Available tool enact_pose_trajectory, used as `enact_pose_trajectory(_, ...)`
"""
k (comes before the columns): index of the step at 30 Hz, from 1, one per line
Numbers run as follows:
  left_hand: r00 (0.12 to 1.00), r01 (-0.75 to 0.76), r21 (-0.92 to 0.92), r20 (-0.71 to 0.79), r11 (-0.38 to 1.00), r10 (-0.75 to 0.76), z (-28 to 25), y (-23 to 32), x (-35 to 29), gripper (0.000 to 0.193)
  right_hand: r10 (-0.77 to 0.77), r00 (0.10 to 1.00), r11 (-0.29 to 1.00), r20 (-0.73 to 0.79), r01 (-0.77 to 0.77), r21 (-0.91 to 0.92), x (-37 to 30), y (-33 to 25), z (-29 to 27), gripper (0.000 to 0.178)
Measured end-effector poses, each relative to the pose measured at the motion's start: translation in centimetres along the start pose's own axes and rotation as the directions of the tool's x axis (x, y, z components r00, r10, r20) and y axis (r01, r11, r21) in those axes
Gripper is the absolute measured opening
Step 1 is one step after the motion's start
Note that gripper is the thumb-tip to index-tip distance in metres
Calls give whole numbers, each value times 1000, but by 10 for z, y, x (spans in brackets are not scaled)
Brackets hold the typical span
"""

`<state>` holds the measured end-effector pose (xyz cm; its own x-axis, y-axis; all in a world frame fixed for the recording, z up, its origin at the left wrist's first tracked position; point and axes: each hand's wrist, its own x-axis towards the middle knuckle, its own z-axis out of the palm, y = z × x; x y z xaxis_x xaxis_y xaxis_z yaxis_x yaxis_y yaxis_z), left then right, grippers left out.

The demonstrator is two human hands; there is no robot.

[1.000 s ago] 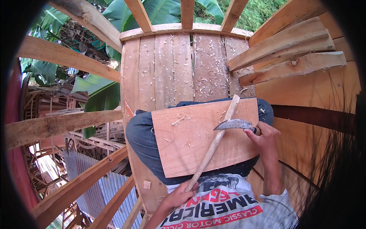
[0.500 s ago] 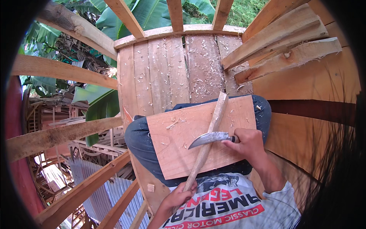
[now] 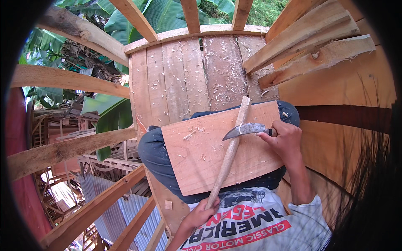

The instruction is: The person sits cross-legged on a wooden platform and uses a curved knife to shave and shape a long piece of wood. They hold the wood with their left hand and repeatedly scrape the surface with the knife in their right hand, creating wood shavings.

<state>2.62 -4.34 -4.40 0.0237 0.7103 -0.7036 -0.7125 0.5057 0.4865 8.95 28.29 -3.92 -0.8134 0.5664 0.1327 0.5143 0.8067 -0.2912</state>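
Note:
A flat wooden board [image 3: 197, 157] rests across my lap. A long pale wooden stick [image 3: 229, 154] lies diagonally over it, its far end pointing at the plank floor. My left hand [image 3: 201, 214] grips the near end of the stick by my belly. My right hand [image 3: 284, 140] holds a curved knife [image 3: 243, 130] by its dark handle. The blade lies across the upper part of the stick, its tip pointing left. A few wood shavings [image 3: 193, 133] lie on the board.
I sit on a raised plank floor [image 3: 184, 79] strewn with shavings. Rough beams [image 3: 310, 46] lean at the right, and an open timber frame [image 3: 63, 150] borders the left with a drop to corrugated sheets [image 3: 104, 196] below. Banana leaves [image 3: 113, 115] grow beyond.
The knife has slid along the stick away from me, toward its far end, and my right hand followed. My left hand keeps its hold on the stick's near end.

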Motion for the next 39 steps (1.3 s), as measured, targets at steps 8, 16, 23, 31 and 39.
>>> enact_pose_trajectory(8, 997, 71, -104, 44, 992, -66, -10, -4, 1, 21, -247, 951, 957, 187, 210, 199, -25, -32, 0, 53)
enact_pose_trajectory(16, 992, 125, -122, 45, 985, -120, -7, 11, 2, 20, -325, 927, 926, 185, 272, 262, -21, -38, 1, 52)
enact_pose_trajectory(23, 995, 97, -77, 39, 992, -94, -10, 3, 1, 20, -225, 961, 953, 163, 182, 243, -18, -33, 3, 47)
enact_pose_trajectory(31, 988, 153, -125, 45, 980, -148, -15, 0, 3, 23, -206, 971, 954, 121, 172, 244, -20, -33, 9, 50)
enact_pose_trajectory(39, 987, 146, -231, 93, 962, -127, -20, -1, 5, 24, 142, 953, 947, 268, -209, 245, -7, -31, -6, 47)
